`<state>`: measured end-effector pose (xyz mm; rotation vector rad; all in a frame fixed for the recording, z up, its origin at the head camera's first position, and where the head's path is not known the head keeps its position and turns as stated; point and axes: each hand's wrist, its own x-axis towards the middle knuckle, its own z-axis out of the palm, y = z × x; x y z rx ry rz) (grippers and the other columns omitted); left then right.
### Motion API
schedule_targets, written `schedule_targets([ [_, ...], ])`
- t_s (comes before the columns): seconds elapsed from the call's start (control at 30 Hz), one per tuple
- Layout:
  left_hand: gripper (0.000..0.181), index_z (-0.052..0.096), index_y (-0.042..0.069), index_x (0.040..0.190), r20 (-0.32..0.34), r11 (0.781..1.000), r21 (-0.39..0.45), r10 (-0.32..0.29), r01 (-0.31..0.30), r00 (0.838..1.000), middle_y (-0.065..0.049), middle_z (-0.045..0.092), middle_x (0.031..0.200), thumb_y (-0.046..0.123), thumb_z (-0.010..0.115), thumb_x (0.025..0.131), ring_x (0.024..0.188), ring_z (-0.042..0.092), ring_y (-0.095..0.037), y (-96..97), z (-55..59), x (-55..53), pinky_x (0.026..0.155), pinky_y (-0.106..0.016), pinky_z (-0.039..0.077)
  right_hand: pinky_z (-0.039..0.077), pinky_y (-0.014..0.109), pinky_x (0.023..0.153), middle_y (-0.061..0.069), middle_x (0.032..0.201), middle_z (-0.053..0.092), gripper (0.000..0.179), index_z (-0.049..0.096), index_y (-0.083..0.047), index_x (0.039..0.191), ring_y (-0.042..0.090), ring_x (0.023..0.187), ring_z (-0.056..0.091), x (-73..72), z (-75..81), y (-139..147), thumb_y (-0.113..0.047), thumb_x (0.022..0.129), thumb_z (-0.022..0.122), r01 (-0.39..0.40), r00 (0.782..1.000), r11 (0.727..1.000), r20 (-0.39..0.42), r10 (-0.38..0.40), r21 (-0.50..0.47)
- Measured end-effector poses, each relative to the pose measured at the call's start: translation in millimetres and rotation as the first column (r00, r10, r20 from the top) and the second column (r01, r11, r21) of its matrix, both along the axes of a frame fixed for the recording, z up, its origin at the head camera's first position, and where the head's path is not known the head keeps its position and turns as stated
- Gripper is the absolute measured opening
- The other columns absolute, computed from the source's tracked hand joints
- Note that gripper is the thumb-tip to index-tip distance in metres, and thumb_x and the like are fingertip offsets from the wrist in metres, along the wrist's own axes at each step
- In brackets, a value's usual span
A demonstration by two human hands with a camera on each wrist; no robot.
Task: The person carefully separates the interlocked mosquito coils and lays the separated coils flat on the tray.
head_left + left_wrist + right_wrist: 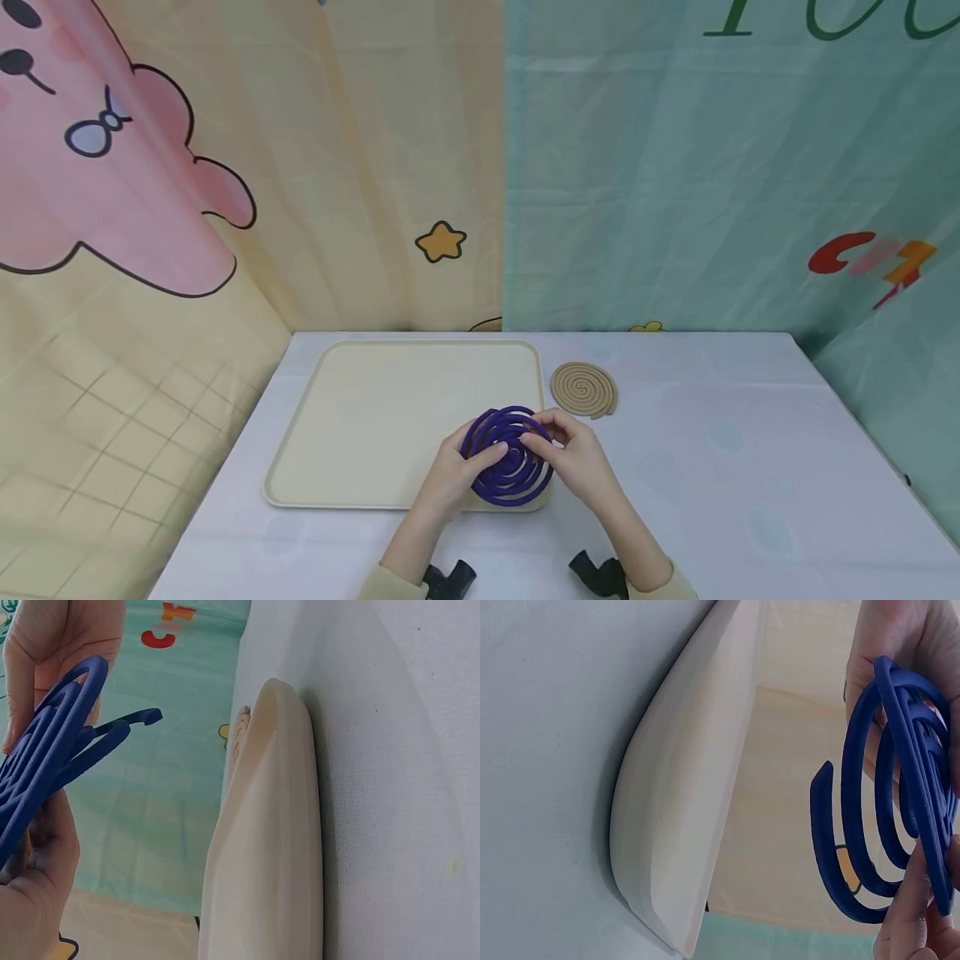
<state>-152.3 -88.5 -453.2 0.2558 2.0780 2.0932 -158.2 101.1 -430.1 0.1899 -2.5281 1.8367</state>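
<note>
In the head view, both hands hold a purple mosquito coil (512,461) over the front right corner of a cream tray (382,408). My left hand (453,471) grips its left side, thumb across the face. The right hand (581,458) pinches the upper right part between thumb and fingers. Seen edge-on in the right wrist view, the coil (860,825) looks blue and its rings splay apart, one loose end sticking out. A similar free end shows on the coil (49,761) in the left wrist view. Fingers behind the coil are partly hidden.
A tan mosquito coil (583,389) lies flat on the white table (720,467), just right of the tray's far right corner. The tray has a raised rim. Printed curtains (375,167) hang behind and beside the table. Black straps and mounts (452,581) sit at the wrists.
</note>
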Motion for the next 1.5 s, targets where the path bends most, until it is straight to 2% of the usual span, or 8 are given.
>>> schedule_targets([
  [0.17,0.047,0.054,0.003,0.136,-0.037,0.997,-0.073,-0.016,0.013,0.999,-0.02,0.062,0.132,0.021,0.065,0.094,0.122,0.06,-0.037,1.3,1.3,0.9,0.104,-0.047,0.049,0.056,0.022,0.079,0.005,0.102,0.069,0.019,0.067,-0.007,0.102,0.017,0.099,0.065,1.6,1.6,1,-0.012,0.086,0.076,-0.001,1.0,1.0,-0.007,0.001,0.029],
  [0.3,0.044,0.057,0.004,0.134,-0.07,0.99,-0.135,-0.049,0.039,0.996,-0.019,0.063,0.13,0.022,0.065,0.094,0.121,0.06,-0.036,2.2,3.2,1.1,0.103,-0.047,0.049,0.055,0.02,0.072,0.002,0.099,0.069,0.02,0.068,-0.01,0.101,0.011,0.09,0.062,3.1,3.4,1,-0.01,0.083,0.078,-0.032,0.995,0.993,-0.086,0.042,0.113],
  [0.47,0.04,0.061,0.005,0.129,-0.058,0.981,-0.169,-0.106,0.095,0.993,-0.017,0.066,0.126,0.023,0.066,0.094,0.116,0.064,-0.032,0.0,3.9,-0.2,0.1,-0.043,0.053,0.053,0.019,0.066,-0.002,0.098,0.07,0.024,0.066,-0.012,0.104,0.005,0.082,0.058,4.4,4.6,6,-0.01,0.083,0.077,-0.122,0.94,0.946,-0.27,0.207,0.302],
  [0.53,0.04,0.061,0.004,0.129,-0.047,0.977,-0.173,-0.134,0.125,0.99,-0.017,0.066,0.125,0.023,0.066,0.094,0.115,0.064,-0.032,-1.4,3.9,-0.8,0.099,-0.043,0.053,0.052,0.019,0.064,-0.003,0.099,0.069,0.026,0.065,-0.012,0.107,0.003,0.08,0.056,4.9,5.5,8,-0.011,0.084,0.077,-0.163,0.914,0.923,-0.3,0.275,0.348],
  [0.63,0.04,0.06,0.003,0.129,-0.036,0.971,-0.179,-0.165,0.156,0.986,-0.018,0.066,0.124,0.024,0.065,0.095,0.114,0.065,-0.032,-3.0,4.1,-1.5,0.098,-0.042,0.054,0.052,0.019,0.065,-0.002,0.102,0.069,0.027,0.063,-0.011,0.111,0.003,0.081,0.056,5.2,7.6,10,-0.012,0.086,0.075,-0.221,0.9,0.903,-0.28,0.335,0.369],
  [0.87,0.04,0.062,0.003,0.128,-0.07,0.975,-0.186,-0.137,0.122,0.988,-0.02,0.068,0.121,0.025,0.065,0.095,0.109,0.068,-0.03,-2.2,5.2,-1.5,0.093,-0.036,0.056,0.058,0.022,0.08,0.007,0.111,0.069,0.027,0.063,-0.008,0.114,0.021,0.098,0.067,2.6,9.6,15,-0.003,0.088,0.07,-0.287,0.935,0.927,-0.142,0.326,0.244],
  [1.2,0.043,0.058,0.004,0.132,-0.089,0.974,-0.212,-0.104,0.083,0.991,-0.019,0.065,0.126,0.03,0.061,0.098,0.115,0.065,-0.034,-2.2,3.1,0.4,0.099,-0.044,0.053,0.058,0.027,0.086,0.013,0.118,0.066,0.036,0.06,-0.006,0.119,0.033,0.11,0.066,2.1,5.0,10,-0.01,0.086,0.075,-0.314,0.934,0.937,-0.125,0.333,0.15],
  [1.5,0.047,0.05,0.012,0.143,-0.098,0.998,-0.069,-0.01,0.003,0.995,-0.014,0.055,0.143,0.02,0.059,0.098,0.131,0.053,-0.036,-2.6,-2.4,6.2,0.109,-0.049,0.043,0.058,0.023,0.081,0.015,0.112,0.066,0.033,0.056,-0.002,0.115,0.027,0.106,0.066,-0.5,-0.8,3,-0.004,0.087,0.073,-0.19,0.982,0.981,0.007,0.19,-0.032],
])
